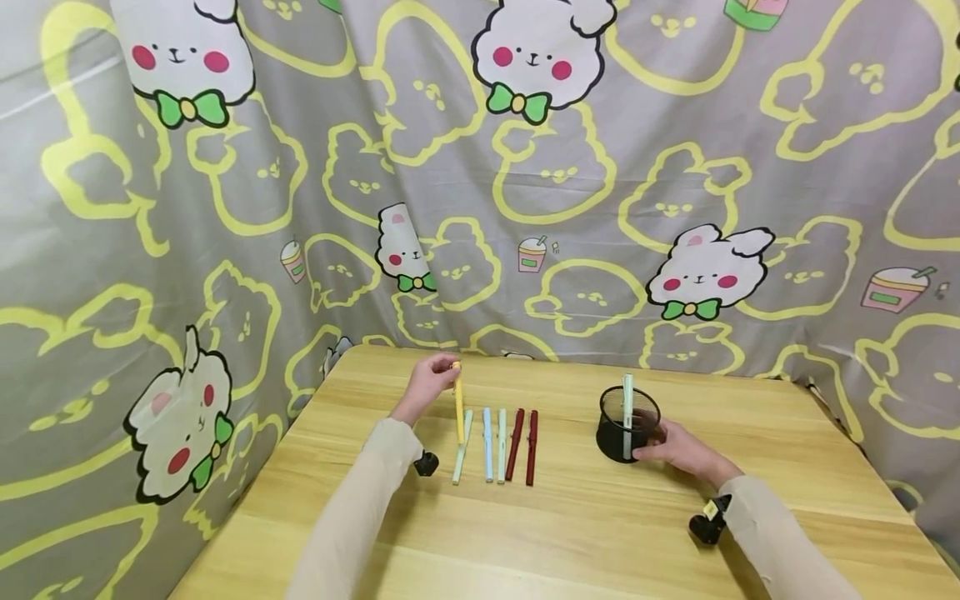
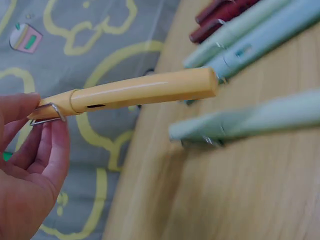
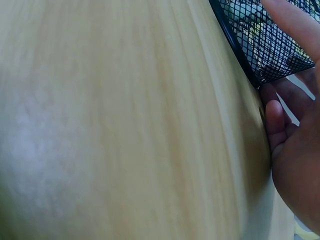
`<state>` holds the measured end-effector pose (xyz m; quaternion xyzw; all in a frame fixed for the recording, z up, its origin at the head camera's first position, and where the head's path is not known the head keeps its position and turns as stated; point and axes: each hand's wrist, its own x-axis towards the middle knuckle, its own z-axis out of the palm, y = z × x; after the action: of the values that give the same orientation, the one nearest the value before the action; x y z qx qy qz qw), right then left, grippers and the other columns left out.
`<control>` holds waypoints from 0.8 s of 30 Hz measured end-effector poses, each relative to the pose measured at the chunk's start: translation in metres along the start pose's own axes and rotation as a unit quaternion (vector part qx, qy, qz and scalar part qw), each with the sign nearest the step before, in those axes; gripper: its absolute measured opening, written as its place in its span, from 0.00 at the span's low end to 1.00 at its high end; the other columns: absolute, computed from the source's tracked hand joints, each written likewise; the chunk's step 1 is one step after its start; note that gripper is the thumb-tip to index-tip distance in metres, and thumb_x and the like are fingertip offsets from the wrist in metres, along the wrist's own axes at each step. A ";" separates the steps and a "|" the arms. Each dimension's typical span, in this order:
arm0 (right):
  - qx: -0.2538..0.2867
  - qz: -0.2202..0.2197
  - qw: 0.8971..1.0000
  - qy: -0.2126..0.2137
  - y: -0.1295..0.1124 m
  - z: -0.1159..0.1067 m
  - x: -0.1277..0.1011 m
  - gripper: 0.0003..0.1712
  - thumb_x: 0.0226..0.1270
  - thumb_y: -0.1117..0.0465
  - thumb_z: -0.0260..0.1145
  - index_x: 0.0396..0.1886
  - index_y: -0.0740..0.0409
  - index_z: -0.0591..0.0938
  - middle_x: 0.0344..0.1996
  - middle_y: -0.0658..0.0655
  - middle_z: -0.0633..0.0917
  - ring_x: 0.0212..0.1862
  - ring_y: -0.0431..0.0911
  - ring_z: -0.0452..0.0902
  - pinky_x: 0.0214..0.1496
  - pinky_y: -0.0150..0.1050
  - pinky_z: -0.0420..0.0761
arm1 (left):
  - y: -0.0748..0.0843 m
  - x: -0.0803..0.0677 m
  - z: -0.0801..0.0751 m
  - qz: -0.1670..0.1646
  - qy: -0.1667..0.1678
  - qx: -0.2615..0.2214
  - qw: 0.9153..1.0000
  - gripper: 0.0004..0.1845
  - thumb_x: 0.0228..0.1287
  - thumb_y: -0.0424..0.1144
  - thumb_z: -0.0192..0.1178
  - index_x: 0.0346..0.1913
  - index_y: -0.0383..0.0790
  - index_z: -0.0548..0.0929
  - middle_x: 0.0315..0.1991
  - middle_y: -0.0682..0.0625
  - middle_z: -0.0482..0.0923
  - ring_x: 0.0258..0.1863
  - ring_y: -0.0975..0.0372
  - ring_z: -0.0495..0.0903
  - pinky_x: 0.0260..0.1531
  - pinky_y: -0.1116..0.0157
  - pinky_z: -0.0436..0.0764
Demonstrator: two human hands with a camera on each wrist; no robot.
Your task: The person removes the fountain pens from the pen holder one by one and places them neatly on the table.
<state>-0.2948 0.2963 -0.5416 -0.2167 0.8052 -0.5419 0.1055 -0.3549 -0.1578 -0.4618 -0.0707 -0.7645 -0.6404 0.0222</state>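
Note:
My left hand [image 1: 430,385] pinches a yellow pen [image 1: 459,404] by its cap end, near the metal clip. In the left wrist view the pen's free end points away from the fingers, above the tabletop. Below it in the head view lies a pale green pen [image 1: 462,450], slightly slanted. My right hand [image 1: 686,452] grips the side of a round black mesh pen holder [image 1: 617,437], thumb toward the front and fingers behind. Inside the holder a pale green pen [image 1: 628,396] stands upright, its top above the rim. The right wrist view shows the mesh wall [image 3: 270,45] against the fingers.
To the right of the slanted pen lie a light blue pen [image 1: 488,446], another pale green pen [image 1: 502,446] and two dark red pens [image 1: 532,447], roughly parallel. The wooden table [image 1: 570,533] meets a patterned grey curtain [image 1: 465,192] at its back and left.

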 end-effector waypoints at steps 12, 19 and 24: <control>0.007 0.010 1.000 0.000 0.003 -0.003 0.000 0.44 0.56 0.62 0.72 0.69 0.66 0.61 0.58 0.70 0.73 0.53 0.38 0.73 0.54 0.26 0.67 | -0.027 -0.010 -0.015 -0.010 -0.076 0.074 0.994 0.16 0.65 0.32 0.59 0.53 0.26 0.78 0.40 0.35 0.79 0.36 0.54 0.80 0.37 0.58 0.83; 0.018 -0.001 1.000 -0.005 0.000 -0.003 0.001 0.45 0.56 0.63 0.71 0.69 0.69 0.59 0.59 0.72 0.71 0.52 0.35 0.73 0.54 0.25 0.68 | -0.038 -0.013 -0.016 -0.045 -0.079 0.080 0.993 0.16 0.64 0.29 0.59 0.53 0.24 0.77 0.38 0.36 0.79 0.33 0.53 0.81 0.36 0.58 0.83; 0.017 -0.007 1.000 0.001 0.000 -0.001 0.000 0.44 0.57 0.64 0.71 0.69 0.70 0.59 0.60 0.72 0.70 0.54 0.33 0.71 0.54 0.24 0.67 | -0.047 -0.011 -0.017 -0.029 -0.082 0.077 0.993 0.15 0.63 0.30 0.60 0.51 0.26 0.79 0.34 0.41 0.78 0.29 0.56 0.80 0.32 0.61 0.83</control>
<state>-0.2954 0.2969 -0.5411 -0.2200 0.7944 -0.5564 0.1049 -0.3516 -0.1830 -0.5064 -0.0990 -0.8123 -0.5723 -0.0541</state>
